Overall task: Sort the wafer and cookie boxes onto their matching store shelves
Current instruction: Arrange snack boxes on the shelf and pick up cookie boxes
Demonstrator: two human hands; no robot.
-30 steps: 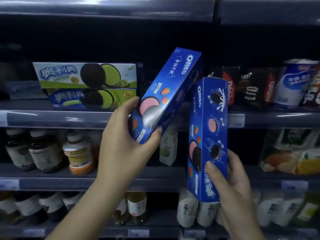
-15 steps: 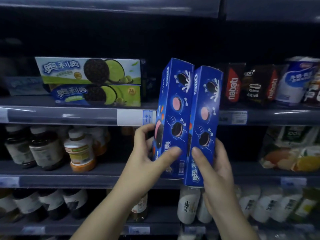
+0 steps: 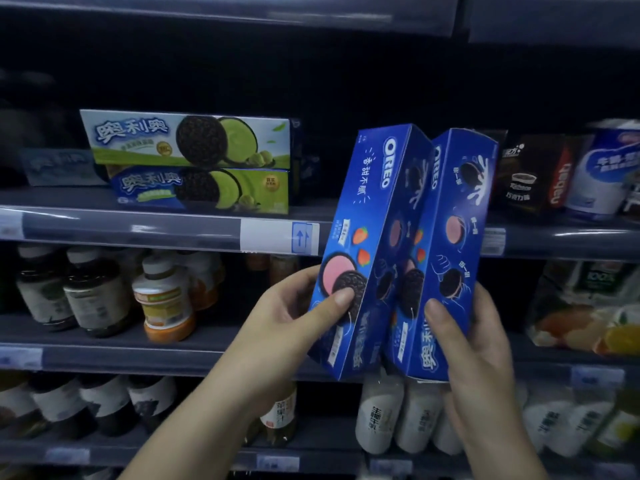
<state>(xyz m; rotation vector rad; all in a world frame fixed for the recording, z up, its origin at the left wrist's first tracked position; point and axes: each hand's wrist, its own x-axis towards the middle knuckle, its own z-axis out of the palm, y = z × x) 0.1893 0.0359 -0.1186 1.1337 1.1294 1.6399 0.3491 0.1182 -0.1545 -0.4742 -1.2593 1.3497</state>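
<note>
Two blue Oreo boxes stand side by side, tilted right, before the upper shelf's front edge. The left hand grips the left blue box; the right hand grips the right blue box. On the shelf, green Oreo boxes lie stacked left, dark wafer packs right, with dark open room between.

Dim store shelving fills the view, its back panel almost black. An upper shelf has a grey front rail with a white price label bearing a blue arrow tag. Below it, a middle shelf carries dark bottles and an orange-based bottle. The bottom shelf holds more bottles, with pale ones at right. Light glints faintly off the rails.
</note>
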